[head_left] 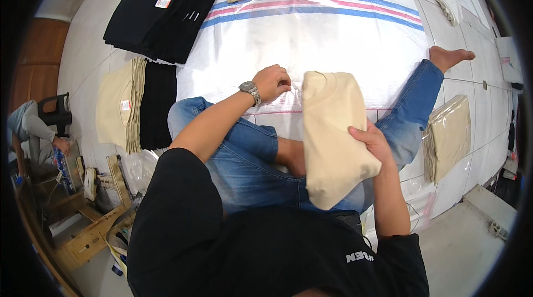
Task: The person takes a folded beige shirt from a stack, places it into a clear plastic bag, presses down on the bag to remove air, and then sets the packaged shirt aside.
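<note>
Right hand: we see our right hand (pixel 371 140) gripping the folded cream cotton t-shirt (pixel 333 136) along its right edge, thumb over the front and fingers curled behind, so the fingers are clamped on the cloth; the grip sits low on the edge, which probably keeps the fold from falling open.
Cream shirt: it is held above our lap, collar end pointing away from us, a long soft rectangle with rounded corners and a matt knit surface.
Left hand: our left hand (pixel 272 82), with a steel wristwatch (pixel 250 91) on the wrist, rests on the clear plastic sheet with red and blue stripes (pixel 311 25); the fingers are drawn together in a pinch at the edge of something thin and glossy, though we cannot tell just what they hold.
Legs: our blue denim jeans (pixel 244 152) show one leg folded in, the other stretched out to a bare foot (pixel 449 55).
Stacks: a fanned pile of black folded shirts (pixel 161 13) lies far left, a mixed cream and black stack (pixel 133 105) nearer, and bagged cream shirts (pixel 447 138) lie to our right, seemingly sorted by colour and stage.
Floor: white tiles (pixel 89 47), smooth and shiny.
</note>
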A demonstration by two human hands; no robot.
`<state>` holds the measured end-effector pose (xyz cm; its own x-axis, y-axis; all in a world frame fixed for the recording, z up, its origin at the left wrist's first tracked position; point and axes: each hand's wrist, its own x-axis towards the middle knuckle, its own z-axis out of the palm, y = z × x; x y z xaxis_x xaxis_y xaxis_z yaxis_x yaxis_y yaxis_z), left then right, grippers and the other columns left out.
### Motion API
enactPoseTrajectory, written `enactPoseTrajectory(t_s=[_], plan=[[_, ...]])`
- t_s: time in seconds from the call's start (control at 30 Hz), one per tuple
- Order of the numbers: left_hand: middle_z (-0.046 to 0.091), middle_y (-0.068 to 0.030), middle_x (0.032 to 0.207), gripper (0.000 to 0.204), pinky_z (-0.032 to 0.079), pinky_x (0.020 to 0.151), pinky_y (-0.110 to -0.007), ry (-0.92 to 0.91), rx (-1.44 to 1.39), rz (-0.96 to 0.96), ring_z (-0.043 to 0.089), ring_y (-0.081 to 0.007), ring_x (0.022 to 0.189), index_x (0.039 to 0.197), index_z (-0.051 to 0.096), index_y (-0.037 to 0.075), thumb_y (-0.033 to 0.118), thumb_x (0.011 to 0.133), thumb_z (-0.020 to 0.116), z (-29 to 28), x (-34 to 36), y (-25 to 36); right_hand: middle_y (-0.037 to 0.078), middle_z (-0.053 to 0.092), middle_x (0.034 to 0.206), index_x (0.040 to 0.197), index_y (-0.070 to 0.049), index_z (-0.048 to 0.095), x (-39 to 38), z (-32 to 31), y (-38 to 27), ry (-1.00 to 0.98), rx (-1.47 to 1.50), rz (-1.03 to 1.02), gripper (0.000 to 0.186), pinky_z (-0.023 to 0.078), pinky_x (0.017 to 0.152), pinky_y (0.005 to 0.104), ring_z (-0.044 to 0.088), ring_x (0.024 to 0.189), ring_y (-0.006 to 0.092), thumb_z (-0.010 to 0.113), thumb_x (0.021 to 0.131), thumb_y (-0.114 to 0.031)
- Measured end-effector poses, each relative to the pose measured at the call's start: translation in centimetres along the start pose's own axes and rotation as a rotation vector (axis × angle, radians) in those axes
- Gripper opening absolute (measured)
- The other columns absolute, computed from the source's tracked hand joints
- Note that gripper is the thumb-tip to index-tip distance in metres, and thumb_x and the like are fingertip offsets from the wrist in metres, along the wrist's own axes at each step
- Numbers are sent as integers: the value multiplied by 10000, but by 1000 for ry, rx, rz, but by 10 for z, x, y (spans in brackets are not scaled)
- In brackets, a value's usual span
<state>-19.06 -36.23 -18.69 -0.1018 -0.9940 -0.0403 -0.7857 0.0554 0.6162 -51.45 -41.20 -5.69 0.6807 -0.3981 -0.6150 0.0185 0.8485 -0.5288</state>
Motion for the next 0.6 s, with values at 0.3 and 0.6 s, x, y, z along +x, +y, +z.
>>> enactPoseTrajectory(t_s=[0.3,0.6], plan=[[684,-171,870,210,508,751,-415,30,-184,-115,646,-344,797,921,697,33,229,898,626,-28,38,25,137,543,1364,1526,-87,282,16,9,43,69,-152,45,738,516,965,375,589,1185,249,650,888,-33],[693,-163,846,215,515,712,-381,122,-215,15,655,-291,750,921,692,21,225,899,628,-70,61,83,112,568,1322,1508,-92,315,35,29,19,46,35,-56,692,532,928,355,610,1133,217,645,903,-35]])
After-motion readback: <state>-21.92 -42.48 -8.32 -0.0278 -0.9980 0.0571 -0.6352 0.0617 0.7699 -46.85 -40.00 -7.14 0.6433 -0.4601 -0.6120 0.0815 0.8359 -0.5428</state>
